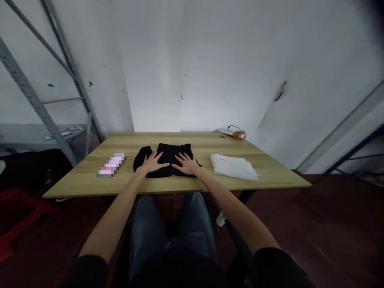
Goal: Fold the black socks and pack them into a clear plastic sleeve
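A black cloth garment (169, 154) lies on the wooden table (132, 141) in front of me, partly folded, with a bunched part sticking out at its left. What kind of garment it is I cannot tell. On its left half my left hand (152, 164) rests flat, fingers spread. My right hand (187, 164) presses flat on the right half, its fingers spread too. Neither hand grips the cloth; the palms cover some of it.
White, translucent plastic bags (234, 166) lie stacked to the right. A pixelated flat object (112, 165) is at the left. At the back right sits a power strip (226, 131) with a coiled orange cable (239, 135). A metal shelf frame (39, 106) stands left, near a red stool (22, 196).
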`<state>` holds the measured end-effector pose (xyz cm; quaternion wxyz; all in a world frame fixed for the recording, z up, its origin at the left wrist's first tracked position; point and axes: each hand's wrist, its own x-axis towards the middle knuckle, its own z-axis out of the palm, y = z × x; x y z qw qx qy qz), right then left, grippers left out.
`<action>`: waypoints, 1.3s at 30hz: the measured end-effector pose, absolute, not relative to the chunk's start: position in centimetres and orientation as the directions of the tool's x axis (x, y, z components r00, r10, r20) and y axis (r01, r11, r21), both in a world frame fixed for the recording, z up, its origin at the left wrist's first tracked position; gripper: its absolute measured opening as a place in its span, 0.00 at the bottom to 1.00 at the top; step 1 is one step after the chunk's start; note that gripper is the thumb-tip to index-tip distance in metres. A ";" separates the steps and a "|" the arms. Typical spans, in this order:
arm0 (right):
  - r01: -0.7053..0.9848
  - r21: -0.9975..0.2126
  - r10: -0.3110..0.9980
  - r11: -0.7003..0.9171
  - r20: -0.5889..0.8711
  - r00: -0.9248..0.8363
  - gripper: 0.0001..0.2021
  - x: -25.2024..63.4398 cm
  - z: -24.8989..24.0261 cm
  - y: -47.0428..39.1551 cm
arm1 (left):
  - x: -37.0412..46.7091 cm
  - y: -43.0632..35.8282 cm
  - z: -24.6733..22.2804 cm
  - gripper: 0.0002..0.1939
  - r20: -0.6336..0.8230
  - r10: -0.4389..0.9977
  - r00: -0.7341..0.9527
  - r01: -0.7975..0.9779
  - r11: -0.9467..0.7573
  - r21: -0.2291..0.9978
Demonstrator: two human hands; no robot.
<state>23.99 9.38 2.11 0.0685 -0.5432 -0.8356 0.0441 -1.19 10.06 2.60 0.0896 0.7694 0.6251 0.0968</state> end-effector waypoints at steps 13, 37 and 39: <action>0.898 -0.171 0.912 0.406 0.132 -0.388 0.42 24.3 1.2 7.0 | -1.5 8.9 0.9 0.54 0.088 0.973 0.212 0.945 -0.227 0.236; 0.866 -0.182 0.873 0.466 0.250 -0.418 0.37 22.8 3.3 11.3 | -1.3 11.5 4.2 0.38 0.392 0.872 0.292 0.919 -0.369 0.136; 0.878 -0.186 0.892 0.441 0.205 -0.404 0.37 22.7 2.5 10.9 | -1.9 11.4 3.2 0.37 0.310 0.911 0.273 0.932 -0.330 0.149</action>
